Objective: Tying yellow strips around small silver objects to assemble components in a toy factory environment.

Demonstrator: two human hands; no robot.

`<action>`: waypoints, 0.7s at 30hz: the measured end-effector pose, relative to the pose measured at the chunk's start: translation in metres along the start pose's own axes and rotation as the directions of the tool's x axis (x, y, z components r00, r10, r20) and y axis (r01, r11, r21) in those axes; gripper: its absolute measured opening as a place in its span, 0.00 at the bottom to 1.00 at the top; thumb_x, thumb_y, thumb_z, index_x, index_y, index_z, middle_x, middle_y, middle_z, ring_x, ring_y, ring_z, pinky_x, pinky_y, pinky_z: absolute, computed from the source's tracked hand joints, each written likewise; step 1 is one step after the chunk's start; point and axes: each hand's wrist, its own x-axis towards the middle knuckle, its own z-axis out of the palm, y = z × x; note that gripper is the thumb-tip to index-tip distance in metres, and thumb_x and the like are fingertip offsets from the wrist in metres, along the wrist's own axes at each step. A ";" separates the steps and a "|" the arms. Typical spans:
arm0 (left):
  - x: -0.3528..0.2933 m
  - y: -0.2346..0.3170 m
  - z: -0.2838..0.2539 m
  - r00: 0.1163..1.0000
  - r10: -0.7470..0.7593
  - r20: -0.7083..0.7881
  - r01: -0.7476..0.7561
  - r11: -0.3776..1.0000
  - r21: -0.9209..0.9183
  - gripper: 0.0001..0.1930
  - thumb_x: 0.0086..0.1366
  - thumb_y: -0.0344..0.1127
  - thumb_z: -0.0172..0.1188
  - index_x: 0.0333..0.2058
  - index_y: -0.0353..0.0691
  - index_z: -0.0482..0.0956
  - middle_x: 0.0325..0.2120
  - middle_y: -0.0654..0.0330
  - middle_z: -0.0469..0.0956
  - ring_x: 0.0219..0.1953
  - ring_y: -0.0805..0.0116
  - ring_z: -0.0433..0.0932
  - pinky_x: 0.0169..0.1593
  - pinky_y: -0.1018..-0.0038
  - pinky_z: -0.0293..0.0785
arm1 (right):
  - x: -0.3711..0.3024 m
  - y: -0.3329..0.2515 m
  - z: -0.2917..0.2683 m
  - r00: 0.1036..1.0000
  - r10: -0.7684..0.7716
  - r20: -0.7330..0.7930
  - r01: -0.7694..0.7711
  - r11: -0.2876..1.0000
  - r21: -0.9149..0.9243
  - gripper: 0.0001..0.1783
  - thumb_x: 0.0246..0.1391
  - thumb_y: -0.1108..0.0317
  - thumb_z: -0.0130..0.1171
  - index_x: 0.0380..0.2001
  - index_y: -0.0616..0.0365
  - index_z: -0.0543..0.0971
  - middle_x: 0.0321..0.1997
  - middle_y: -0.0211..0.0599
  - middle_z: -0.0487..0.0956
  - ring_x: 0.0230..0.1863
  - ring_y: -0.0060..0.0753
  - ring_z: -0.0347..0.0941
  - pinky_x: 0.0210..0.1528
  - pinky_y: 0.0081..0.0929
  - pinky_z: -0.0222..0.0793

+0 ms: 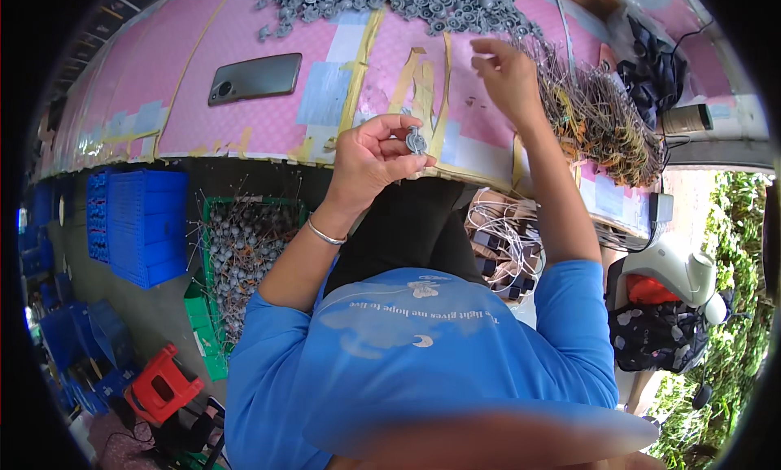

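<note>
"Grey rose-shaped piece (416,140), small and ridged, and it's up in the left hand (370,157), just over the near edge of the pink, tape-patched tabletop (191,55)!"

"How's the grip?"

"Thumb below, bent fingers above, closed on the piece at its rim. There's a shiny silver bangle (325,232) round that wrist, too."

"And across to the right hand (508,75)?"

"Farther out over the tabletop, palm partly open, fingers loosely bent with a gap to the thumb. Nothing visible in its hold, and whether a fingertip touches the surface, I can't tell."

"What's it closest to?"

"Just beside it, a thick bundle of thin wiry stems (602,124) with brown and orange among them. Beyond both hands, at the far edge, a broad heap of matching grey rose-shaped pieces (407,4)!"

"Anything over on the left?"

"A dark, glossy smartphone (255,79), lying flat on the pink, well apart from the hands. Down below, a green plastic crate (206,234) full of round grey pieces on thin stems (248,262), blue plastic crates (150,226) beside it, and a red plastic stool (163,384) nearer the lower corner"
</note>
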 end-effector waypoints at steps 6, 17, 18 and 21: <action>0.008 0.006 -0.003 0.992 -0.103 0.069 0.104 0.995 -0.008 0.23 0.55 0.17 0.64 0.50 0.27 0.71 0.37 0.51 0.80 0.40 0.62 0.84 0.42 0.74 0.81 | 0.068 0.034 0.023 0.914 -0.405 0.035 0.399 0.874 -0.277 0.12 0.50 0.73 0.61 0.40 0.57 0.83 0.37 0.47 0.82 0.36 0.47 0.80 0.40 0.33 0.75; 0.008 0.006 -0.009 0.980 -0.134 0.147 0.134 0.991 0.008 0.21 0.55 0.16 0.65 0.49 0.26 0.73 0.37 0.49 0.82 0.40 0.62 0.84 0.46 0.72 0.80 | 0.043 0.025 0.013 0.990 0.099 0.097 -0.095 0.994 -0.046 0.11 0.49 0.66 0.67 0.34 0.62 0.84 0.28 0.37 0.84 0.25 0.23 0.77 0.29 0.25 0.73; 0.008 0.006 -0.009 0.980 -0.132 0.148 0.133 0.991 0.007 0.21 0.55 0.16 0.65 0.49 0.26 0.73 0.37 0.49 0.82 0.40 0.62 0.84 0.46 0.72 0.80 | 0.040 0.027 0.014 0.990 0.098 0.097 -0.094 0.994 -0.048 0.11 0.49 0.66 0.67 0.34 0.62 0.84 0.28 0.37 0.84 0.25 0.23 0.77 0.29 0.25 0.73; 0.006 0.001 -0.009 0.985 -0.092 0.145 0.088 0.996 0.034 0.22 0.54 0.16 0.65 0.49 0.26 0.73 0.37 0.49 0.82 0.40 0.63 0.84 0.45 0.72 0.81 | 0.041 0.034 0.017 0.990 -0.107 0.093 0.126 0.965 -0.231 0.14 0.45 0.62 0.67 0.35 0.58 0.84 0.30 0.51 0.82 0.33 0.47 0.80 0.41 0.38 0.75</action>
